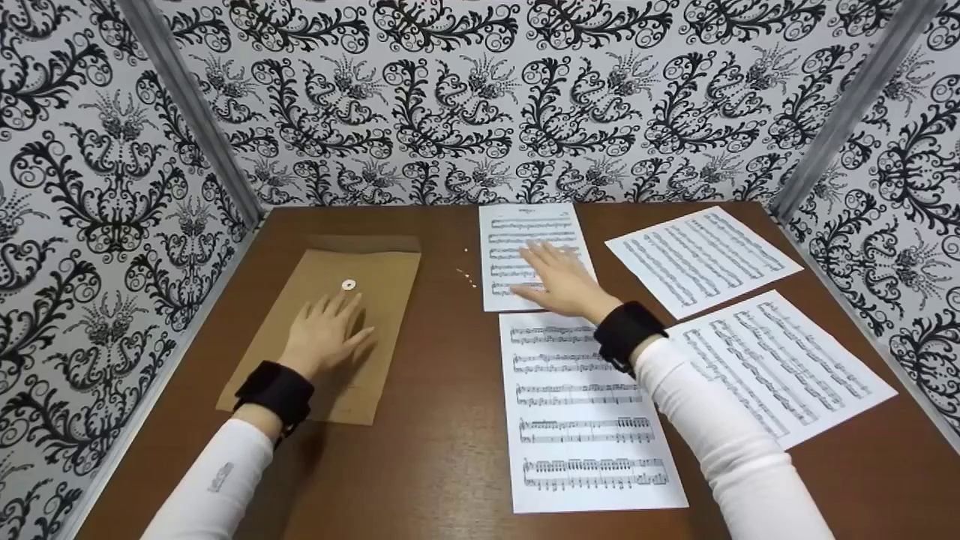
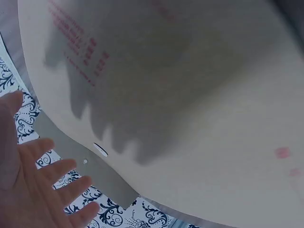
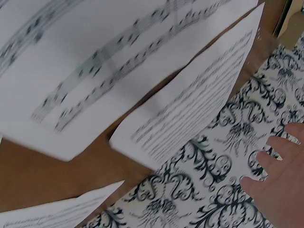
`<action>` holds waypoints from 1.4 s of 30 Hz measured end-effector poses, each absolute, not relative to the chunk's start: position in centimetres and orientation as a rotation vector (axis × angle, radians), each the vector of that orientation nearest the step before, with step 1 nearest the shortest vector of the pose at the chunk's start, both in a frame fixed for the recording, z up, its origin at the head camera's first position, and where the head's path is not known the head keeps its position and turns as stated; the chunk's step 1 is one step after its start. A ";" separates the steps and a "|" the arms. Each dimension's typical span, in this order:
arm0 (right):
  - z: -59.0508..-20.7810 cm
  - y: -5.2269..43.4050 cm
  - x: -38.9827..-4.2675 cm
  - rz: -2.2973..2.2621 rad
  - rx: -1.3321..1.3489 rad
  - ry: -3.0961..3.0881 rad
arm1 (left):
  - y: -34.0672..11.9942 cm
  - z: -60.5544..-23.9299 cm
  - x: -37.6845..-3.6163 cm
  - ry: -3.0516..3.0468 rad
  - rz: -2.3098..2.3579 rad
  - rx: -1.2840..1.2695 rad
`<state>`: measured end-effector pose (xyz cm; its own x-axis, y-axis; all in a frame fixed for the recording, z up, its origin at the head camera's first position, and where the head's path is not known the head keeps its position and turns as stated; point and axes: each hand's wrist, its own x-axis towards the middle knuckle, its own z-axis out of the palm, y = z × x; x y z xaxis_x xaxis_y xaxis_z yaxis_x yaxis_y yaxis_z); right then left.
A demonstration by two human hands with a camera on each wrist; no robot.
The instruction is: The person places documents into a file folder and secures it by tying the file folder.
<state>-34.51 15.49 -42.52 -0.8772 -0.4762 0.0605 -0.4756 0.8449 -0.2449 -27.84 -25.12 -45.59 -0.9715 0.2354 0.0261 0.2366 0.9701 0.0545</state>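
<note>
A brown paper envelope (image 1: pixel 390 292) lies at the left of the table, its flap (image 1: pixel 364 244) folded out at the far end. Near that end is a small white disc (image 1: pixel 348 285). My left hand (image 1: pixel 321 336) hovers over the envelope, fingers spread and just short of the disc; red print (image 2: pixel 73 40) shows on the paper in the left wrist view. Over the far sheet of music (image 1: pixel 525 225) is my right hand (image 1: pixel 562 283), fingers extended and nothing held. A second music sheet (image 1: pixel 585 450) lies nearer, partly under the right wrist.
Two more sheets of music, a far one (image 1: pixel 701 259) and a near one (image 1: pixel 795 367), lie angled at the right. Small white scraps (image 1: pixel 469 279) dot the brown table (image 1: pixel 427 450) near its middle. Patterned walls (image 1: pixel 480 97) enclose the back and sides.
</note>
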 end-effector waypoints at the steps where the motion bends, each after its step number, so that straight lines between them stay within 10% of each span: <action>1: -42.7 14.9 -34.4 -0.401 -0.794 3.001 | -25.3 -45.7 -27.5 -3.107 -0.100 -0.371; 42: -46.9 -1.6 -30.8 -0.085 -0.998 2.734 | -25.0 -46.0 -21.4 -3.322 -0.063 -0.087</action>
